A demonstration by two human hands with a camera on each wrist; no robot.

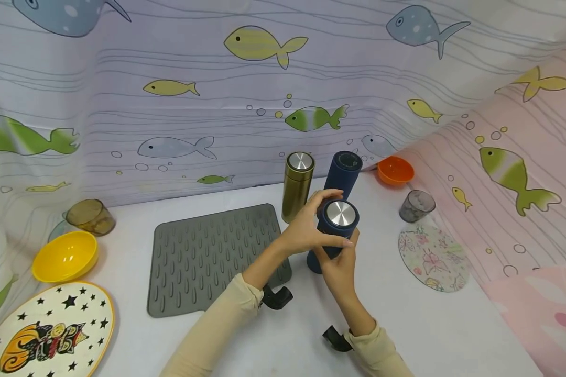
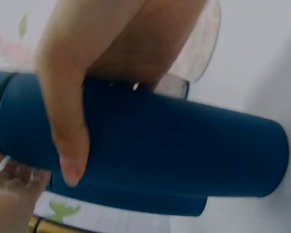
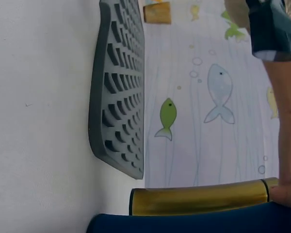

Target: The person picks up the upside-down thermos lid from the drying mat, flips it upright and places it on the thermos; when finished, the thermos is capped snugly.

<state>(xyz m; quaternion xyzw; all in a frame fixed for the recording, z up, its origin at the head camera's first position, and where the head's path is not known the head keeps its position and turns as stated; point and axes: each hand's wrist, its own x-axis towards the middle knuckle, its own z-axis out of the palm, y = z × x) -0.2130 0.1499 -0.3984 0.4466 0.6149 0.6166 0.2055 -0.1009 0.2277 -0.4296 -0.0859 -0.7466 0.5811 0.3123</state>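
Observation:
A dark blue thermos point(image 1: 341, 213) with a silver-topped lid stands in front of me. My left hand point(image 1: 306, 229) grips it around the lid end, thumb and fingers on opposite sides. Lower down, my right hand point(image 1: 340, 269) holds the body; its thumb lies across the blue thermos point(image 2: 184, 141) in the left wrist view. Just behind it is a second dark blue thermos point(image 1: 343, 175) with a dark lid. A gold thermos point(image 1: 296, 191) stands to the left of that one. The held thermos hides parts of both hands' fingers.
Left of the hands lies a grey ridged mat point(image 1: 212, 256). Farther left are a yellow bowl point(image 1: 66, 256), an amber glass cup point(image 1: 91, 215) and a star-patterned plate point(image 1: 87, 314). At right are an orange bowl point(image 1: 395, 170), a grey glass point(image 1: 416, 206) and a round floral mat point(image 1: 434, 259).

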